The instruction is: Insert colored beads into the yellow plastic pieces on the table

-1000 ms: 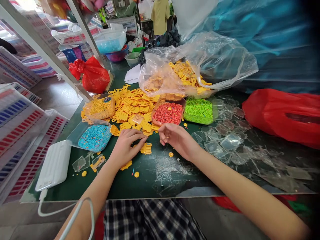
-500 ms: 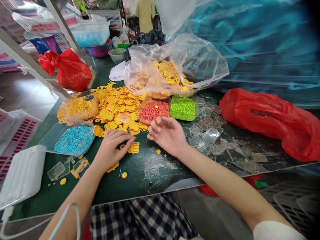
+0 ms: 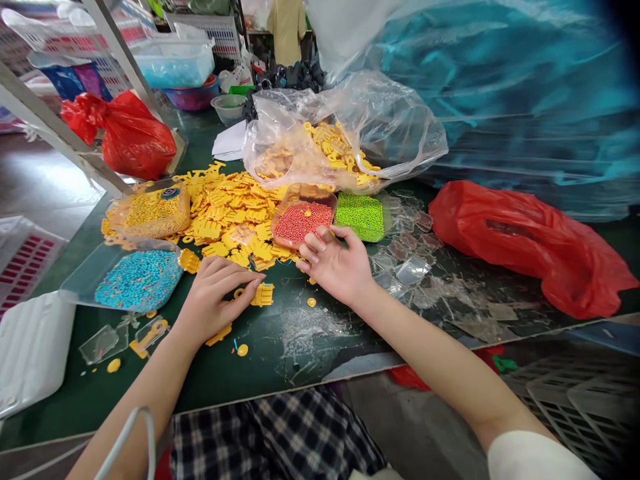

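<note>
The left hand (image 3: 215, 297) lies low over the green tabletop (image 3: 300, 360), its fingers curved and pointing right. Its fingertips end at a flat yellow comb-shaped plastic piece (image 3: 263, 294), which lies just past them, toward the right hand. The piece's long axis runs roughly left to right, close to the line of the left fingers, so it lies nearly end-on to them. A small yellow ring (image 3: 239, 293) sits partly under those fingers. Whether the left hand is pinching anything cannot be told from this view: the curled fingers hide the contact.

The right hand (image 3: 335, 263) is loosely open, palm turned up and fingers slightly spread, with nothing visible in it. Its fingertips hover at the front corner of a tray of red beads (image 3: 303, 223) – the comb-shaped piece lies below and to the left of them, so the left hand is the nearer one. A small yellow disc (image 3: 311, 302) lies on the table just below the right hand.

Beyond the left hand spreads a heap of yellow plastic pieces (image 3: 225, 223), with a tray of blue beads (image 3: 137, 281) to its left. A tray of green beads (image 3: 360, 217) lies beyond the right hand, and loose clear plastic sheets (image 3: 410, 273) lie to its right.
</note>
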A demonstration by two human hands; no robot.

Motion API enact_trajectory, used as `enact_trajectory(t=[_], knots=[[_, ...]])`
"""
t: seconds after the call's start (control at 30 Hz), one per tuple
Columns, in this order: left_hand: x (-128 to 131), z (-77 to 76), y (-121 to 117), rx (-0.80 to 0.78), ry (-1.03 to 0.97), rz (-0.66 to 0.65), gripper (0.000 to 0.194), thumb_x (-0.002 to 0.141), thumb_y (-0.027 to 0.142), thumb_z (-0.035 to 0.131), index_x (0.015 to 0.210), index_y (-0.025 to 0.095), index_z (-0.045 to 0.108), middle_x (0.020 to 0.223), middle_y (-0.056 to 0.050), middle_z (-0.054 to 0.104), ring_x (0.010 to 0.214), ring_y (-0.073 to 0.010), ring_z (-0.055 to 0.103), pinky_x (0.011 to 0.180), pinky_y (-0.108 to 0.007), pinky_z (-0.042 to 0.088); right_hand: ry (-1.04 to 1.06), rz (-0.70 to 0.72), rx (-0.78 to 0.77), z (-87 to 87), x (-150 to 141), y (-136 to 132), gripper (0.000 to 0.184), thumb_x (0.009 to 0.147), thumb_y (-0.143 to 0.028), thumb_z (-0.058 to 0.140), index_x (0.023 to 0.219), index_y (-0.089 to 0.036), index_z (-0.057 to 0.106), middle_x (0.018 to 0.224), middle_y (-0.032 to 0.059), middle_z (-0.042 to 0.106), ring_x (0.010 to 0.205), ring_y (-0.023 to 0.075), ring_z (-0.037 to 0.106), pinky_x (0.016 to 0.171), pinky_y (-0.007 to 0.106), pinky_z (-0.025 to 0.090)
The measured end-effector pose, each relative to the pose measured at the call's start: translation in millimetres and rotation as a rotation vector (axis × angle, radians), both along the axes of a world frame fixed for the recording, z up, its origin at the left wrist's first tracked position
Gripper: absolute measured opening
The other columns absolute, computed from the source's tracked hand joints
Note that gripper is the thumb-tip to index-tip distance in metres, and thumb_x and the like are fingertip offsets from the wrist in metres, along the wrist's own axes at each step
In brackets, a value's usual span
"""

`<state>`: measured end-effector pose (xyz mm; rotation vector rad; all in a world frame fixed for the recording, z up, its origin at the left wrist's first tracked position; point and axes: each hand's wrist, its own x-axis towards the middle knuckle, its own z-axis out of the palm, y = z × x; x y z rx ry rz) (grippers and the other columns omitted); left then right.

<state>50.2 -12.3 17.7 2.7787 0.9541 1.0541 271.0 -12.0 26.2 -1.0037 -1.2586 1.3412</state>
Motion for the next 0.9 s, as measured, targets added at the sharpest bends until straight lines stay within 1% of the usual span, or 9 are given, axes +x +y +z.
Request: enact_trajectory(t=[0.07,0.13,0.2,0.3,0.43,0.6,0.7,0.8,0.9], knots=[[0,0.6,-1,-0.002,-0.016,0.007,0.01,0.091,0.019,0.057,0.088,0.021,0.065,0.075,0.0,0.072,0.067,-0.0152,0.059,0.07,-0.033,0.042,-0.126,0.044,0.069,-2.5,-7,-7,0.033,0.09,-0.043,0.033,0.072,-0.023,0.051,0.064,-0.001,0.042,0.06,0.0149,0.039,0.06,0.03,0.038],[0,1.2,-1,-0.015,-0.033,0.027,0.011,0.092,0.02,0.056,0.087,0.021,0.066,0.075,0.0,0.072,0.067,-0.0151,0.059,0.07,-0.033,0.043,-0.329,0.073,0.173,-5.6,-15,-15,0.025,0.085,-0.038,0.048,0.066,-0.021,0.051,0.063,-0.0017,0.048,0.062,0.0136,0.042,0.061,0.028,0.036],[0,1.7,-2,-0.035,-0.042,0.044,0.013,0.092,0.022,0.055,0.086,0.022,0.067,0.074,0.0,0.072,0.067,-0.015,0.059,0.07,-0.033,0.044,-0.504,0.081,0.262,-8.7,-21,-22,0.02,0.083,-0.029,0.052,0.065,-0.02,0.051,0.064,-0.0019,0.053,0.064,0.0132,0.044,0.064,0.028,0.035],[0,2.3,-2,-0.057,-0.044,0.053,0.014,0.092,0.023,0.055,0.084,0.022,0.067,0.073,0.0,0.072,0.066,-0.015,0.059,0.071,-0.034,0.044,-0.651,0.094,0.346,-12.7,-25,-25,0.019,0.083,-0.021,0.051,0.065,-0.02,0.051,0.065,-0.0015,0.055,0.068,0.0137,0.047,0.067,0.028,0.034],[-1,2.0,-1,-0.065,-0.043,0.038,0.014,0.092,0.023,0.055,0.085,0.021,0.067,0.072,0.0,0.071,0.067,-0.0148,0.059,0.071,-0.033,0.044,-0.696,0.104,0.381,-15.3,-25,-23,0.018,0.084,-0.02,0.053,0.066,-0.02,0.052,0.065,-0.0018,0.056,0.067,0.0135,0.048,0.066,0.027,0.034],[-3,2.5,-1,-0.106,0.017,0.043,0.018,0.093,0.028,0.053,0.086,0.022,0.068,0.072,0.001,0.071,0.068,-0.0156,0.059,0.072,-0.033,0.043,-0.759,0.068,0.416,-16.0,-22,-20,0.018,0.084,-0.019,0.052,0.066,-0.02,0.052,0.066,-0.0013,0.057,0.067,0.0136,0.048,0.066,0.027,0.035],[-1,4.4,-4,-0.061,0.04,0.007,0.016,0.093,0.025,0.053,0.088,0.022,0.068,0.073,0.001,0.071,0.069,-0.0155,0.058,0.071,-0.032,0.042,-0.838,0.059,0.48,-18.2,-22,-19,0.019,0.085,-0.02,0.052,0.067,-0.019,0.053,0.065,-0.0006,0.057,0.068,0.0144,0.048,0.066,0.028,0.034],[3,5.2,-7,-0.006,0.057,-0.036,0.015,0.093,0.021,0.053,0.088,0.021,0.068,0.074,0.0,0.071,0.068,-0.0151,0.059,0.072,-0.032,0.042,-0.873,0.094,0.532,-21.7,-24,-21,0.019,0.086,-0.021,0.051,0.067,-0.019,0.053,0.064,-0.0005,0.056,0.068,0.0147,0.047,0.065,0.028,0.034],[6,5.1,-11,0.011,0.08,-0.05,0.018,0.094,0.022,0.051,0.089,0.023,0.068,0.078,0.0,0.072,0.069,-0.0147,0.06,0.075,-0.033,0.042,-0.895,0.133,0.585,-24.1,-27,-23,0.019,0.087,-0.022,0.05,0.068,-0.019,0.052,0.065,0.0001,0.055,0.069,0.0157,0.046,0.065,0.029,0.034]])
